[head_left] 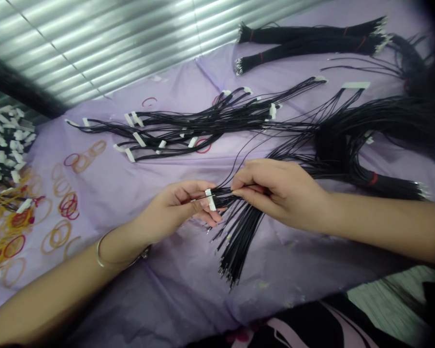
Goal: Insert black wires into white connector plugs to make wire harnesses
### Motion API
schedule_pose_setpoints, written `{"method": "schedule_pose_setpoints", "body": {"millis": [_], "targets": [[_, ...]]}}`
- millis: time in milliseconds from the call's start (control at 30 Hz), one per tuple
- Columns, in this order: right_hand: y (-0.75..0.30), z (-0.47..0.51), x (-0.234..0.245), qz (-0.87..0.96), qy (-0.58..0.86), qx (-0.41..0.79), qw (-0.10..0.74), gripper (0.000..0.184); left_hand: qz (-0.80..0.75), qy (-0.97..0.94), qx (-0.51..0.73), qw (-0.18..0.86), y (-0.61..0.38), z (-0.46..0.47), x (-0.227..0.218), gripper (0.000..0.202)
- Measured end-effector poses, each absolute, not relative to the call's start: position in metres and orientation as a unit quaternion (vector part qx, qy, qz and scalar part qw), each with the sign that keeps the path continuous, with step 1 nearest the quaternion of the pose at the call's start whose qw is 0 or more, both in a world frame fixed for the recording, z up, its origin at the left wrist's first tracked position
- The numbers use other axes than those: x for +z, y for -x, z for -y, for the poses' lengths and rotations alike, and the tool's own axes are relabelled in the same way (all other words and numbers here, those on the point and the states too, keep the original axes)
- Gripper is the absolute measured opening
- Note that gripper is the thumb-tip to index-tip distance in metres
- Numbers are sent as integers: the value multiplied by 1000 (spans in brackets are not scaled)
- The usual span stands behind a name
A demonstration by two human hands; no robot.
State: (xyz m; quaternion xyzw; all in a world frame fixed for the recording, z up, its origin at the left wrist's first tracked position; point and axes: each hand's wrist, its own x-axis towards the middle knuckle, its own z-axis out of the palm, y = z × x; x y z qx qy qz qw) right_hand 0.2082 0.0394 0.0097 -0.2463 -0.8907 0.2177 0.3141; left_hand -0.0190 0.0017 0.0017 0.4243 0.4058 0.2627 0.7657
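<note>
While the left hand (174,208) pinches a white connector (210,199), the right hand (279,193) pinches black wires (239,237); banded bundles (304,41), seemingly done, lie upper right.

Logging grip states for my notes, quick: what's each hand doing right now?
Left hand: closed, pinching a small white plastic connector.
Right hand: closed, pinching thin black insulated wires.
</note>
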Motion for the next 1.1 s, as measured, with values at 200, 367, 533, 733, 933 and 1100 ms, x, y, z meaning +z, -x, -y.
{"method": "schedule_pose_setpoints", "body": {"millis": [200,367,533,733,933,1100], "targets": [[-205,-39,5,891,239,216,320,5,-413,-407,261,772,18,-2,3,24],[-201,-37,0,879,246,226,341,3,-419,-412,252,769,17,-4,5,23],[-200,-35,-3,877,246,249,330,6,-416,-437,241,760,17,-4,4,21],[-197,-34,-3,883,255,266,290,10,-415,-438,247,758,15,-2,5,19],[-194,-34,-2,882,257,277,282,11,-415,-440,247,757,15,-2,6,19],[-193,-36,1,894,209,242,314,17,-414,-468,236,744,13,-3,9,9]]}}
